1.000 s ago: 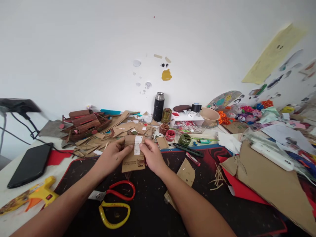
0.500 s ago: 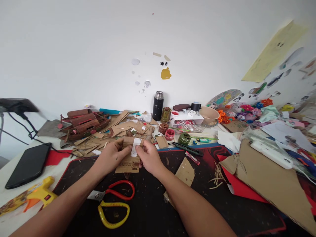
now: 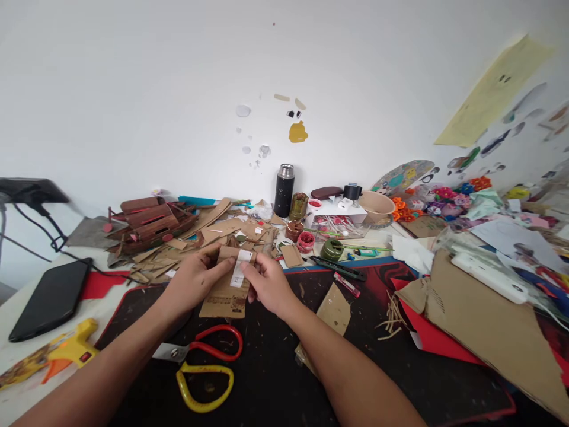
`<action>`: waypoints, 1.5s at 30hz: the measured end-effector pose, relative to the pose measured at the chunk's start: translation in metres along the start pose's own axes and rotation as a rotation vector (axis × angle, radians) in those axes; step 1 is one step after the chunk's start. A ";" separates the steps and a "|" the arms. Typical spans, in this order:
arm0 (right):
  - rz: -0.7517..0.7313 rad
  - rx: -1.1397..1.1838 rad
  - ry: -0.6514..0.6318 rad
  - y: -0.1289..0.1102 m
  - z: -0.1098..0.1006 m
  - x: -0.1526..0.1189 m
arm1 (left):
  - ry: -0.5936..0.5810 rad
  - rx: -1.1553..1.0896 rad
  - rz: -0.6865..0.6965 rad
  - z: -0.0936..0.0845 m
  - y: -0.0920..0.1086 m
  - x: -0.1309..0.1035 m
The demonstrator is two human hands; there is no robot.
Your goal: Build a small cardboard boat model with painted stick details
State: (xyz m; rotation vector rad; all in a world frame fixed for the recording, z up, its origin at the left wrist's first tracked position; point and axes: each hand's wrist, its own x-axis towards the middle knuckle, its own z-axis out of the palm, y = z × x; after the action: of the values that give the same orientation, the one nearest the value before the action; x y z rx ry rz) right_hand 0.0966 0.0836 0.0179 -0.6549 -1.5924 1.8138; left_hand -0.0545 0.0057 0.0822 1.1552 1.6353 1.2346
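Between both hands is a piece of brown cardboard (image 3: 224, 300) with a white label (image 3: 240, 270) on its face. My left hand (image 3: 193, 279) grips its left edge, thumb lying across the front. At the right edge my right hand (image 3: 269, 281) pinches it, thumb beside the label. Fingers behind the cardboard are partly hidden. Just below lie scissors (image 3: 208, 365) with one red and one yellow handle; my left forearm covers part of the blades. Another cardboard piece (image 3: 335, 311) rests on the dark mat (image 3: 267, 379), partly under my right forearm.
A brown model boat (image 3: 153, 222) and cardboard scraps (image 3: 222, 231) fill the back left. A black thermos (image 3: 284, 191) stands near the wall beside open paint jars (image 3: 306, 241). The yellow glue gun (image 3: 73, 347) and black phone (image 3: 51, 299) lie left; a large cardboard sheet (image 3: 484, 326) lies right.
The held cardboard has shifted slightly left and tilted, so more of its lower face shows. Both hands still grip it, and the left thumb has moved a little left off the label.
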 end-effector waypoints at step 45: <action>-0.024 0.034 0.065 -0.001 -0.002 0.002 | -0.045 -0.045 -0.056 0.006 -0.001 -0.006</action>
State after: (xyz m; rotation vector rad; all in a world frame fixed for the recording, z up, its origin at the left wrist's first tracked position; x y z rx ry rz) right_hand 0.0966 0.0867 0.0189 -0.6692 -1.5180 1.7802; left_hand -0.0470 0.0016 0.0804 1.0945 1.5890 1.1954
